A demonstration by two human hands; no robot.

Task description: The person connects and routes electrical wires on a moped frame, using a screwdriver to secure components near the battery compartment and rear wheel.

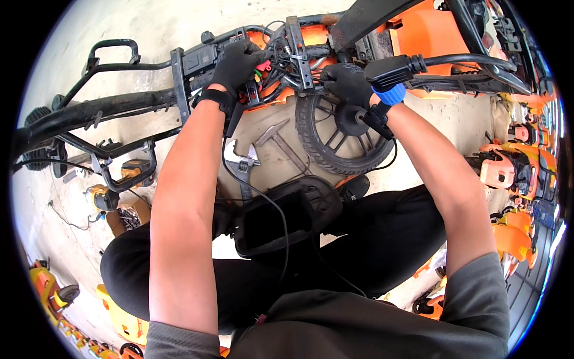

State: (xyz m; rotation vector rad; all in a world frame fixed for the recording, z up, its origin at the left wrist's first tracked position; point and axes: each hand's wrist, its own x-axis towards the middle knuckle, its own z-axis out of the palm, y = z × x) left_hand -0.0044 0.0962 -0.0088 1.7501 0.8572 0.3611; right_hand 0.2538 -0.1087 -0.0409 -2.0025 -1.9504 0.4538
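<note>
My left hand point(236, 66), in a black glove, is at the middle of an overturned or lying black scooter frame point(131, 105). Its fingers are bent closed beside a tangle of wires point(290, 60), next to a small red connector point(265, 64); what they pinch is hidden. To the right of a perforated metal bracket point(294, 51), my gloved right hand point(348, 84) has its fingers curled in at the frame, above a spoked black wheel point(344, 128). Whatever that hand grips cannot be made out. A black handlebar grip point(391, 73) with a blue ring point(391, 94) lies over its wrist.
On the floor between my arms are a hammer point(281, 143) and an adjustable wrench point(242, 164). A black plastic housing point(287, 215) rests by my legs. Yellow power tools point(103, 197) and a cardboard box of small parts point(128, 215) sit left. Orange scooters point(508, 167) line the right.
</note>
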